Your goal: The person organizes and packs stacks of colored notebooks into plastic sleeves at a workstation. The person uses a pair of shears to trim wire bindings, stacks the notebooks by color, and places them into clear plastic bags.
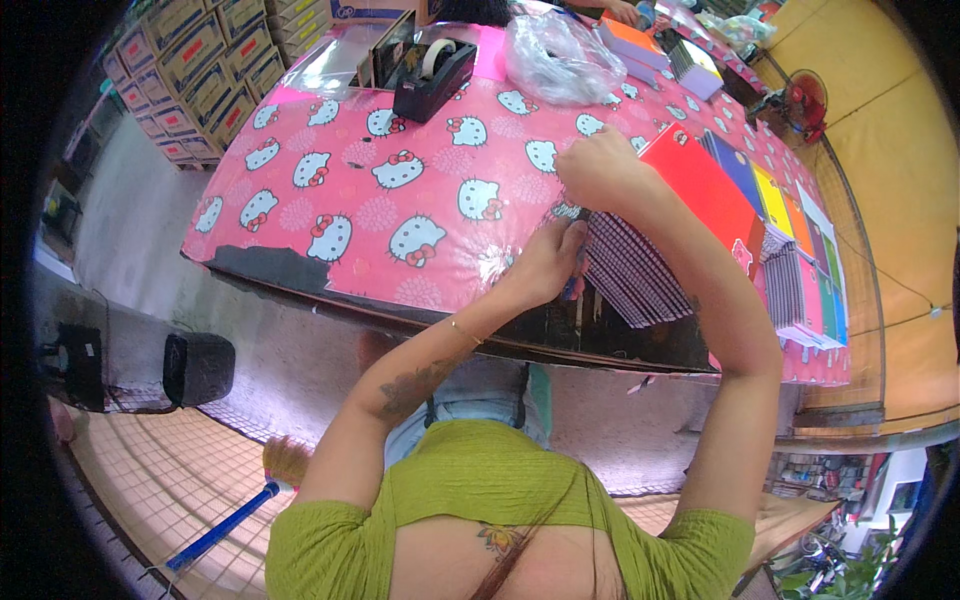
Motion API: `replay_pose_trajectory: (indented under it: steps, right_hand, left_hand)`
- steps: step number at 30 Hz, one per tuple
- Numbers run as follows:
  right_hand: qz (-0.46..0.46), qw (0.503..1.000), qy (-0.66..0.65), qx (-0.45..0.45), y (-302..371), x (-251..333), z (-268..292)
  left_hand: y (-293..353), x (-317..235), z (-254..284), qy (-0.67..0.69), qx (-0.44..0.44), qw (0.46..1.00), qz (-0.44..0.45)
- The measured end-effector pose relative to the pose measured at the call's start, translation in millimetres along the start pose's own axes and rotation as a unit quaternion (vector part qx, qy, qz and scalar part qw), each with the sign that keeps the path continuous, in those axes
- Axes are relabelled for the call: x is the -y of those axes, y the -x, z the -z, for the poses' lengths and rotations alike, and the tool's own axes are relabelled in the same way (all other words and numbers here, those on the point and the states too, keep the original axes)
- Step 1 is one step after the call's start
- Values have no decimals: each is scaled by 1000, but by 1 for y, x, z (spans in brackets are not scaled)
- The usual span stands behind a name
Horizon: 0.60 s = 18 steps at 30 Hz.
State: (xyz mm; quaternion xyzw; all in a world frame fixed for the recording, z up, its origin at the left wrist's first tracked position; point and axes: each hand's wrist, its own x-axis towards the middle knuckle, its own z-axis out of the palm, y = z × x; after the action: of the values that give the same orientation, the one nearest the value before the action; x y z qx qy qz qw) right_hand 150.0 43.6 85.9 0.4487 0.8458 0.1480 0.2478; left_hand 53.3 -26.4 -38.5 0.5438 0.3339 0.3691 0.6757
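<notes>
A tall stack of red-covered notebooks (700, 185) lies in front of me, slightly right, its striped black-and-white side (640, 275) facing me. At the left edge of that stack, my left hand (548, 262) is closed, thumb on top, around something small and multicoloured that I cannot make out. Just beyond it, my right hand (605, 172) reaches across the stack's left end. Its fingers are curled together, and whatever they hold is hidden behind the hand. The two hands are close but apart.
Stacks of coloured notebooks (797, 290) stand at the right of the pink patterned table (370, 225). A black tape dispenser (435, 85), a clear plastic bag (560, 60) and more notebooks (633, 45) are at the back. Cartons (195, 70) rise far left. Another person's hand (622, 12) shows at top.
</notes>
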Motion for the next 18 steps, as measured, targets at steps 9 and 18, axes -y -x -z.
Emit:
replay_pose_trajectory:
  steps: [9,18]
  right_hand:
    - [-28,998,-27,-41,-2,8,-3]
    - [-7,998,9,-65,-2,8,-15]
  left_hand:
    - [7,12,1,14,15,999,26]
    - [9,7,0,-8,31,999,13]
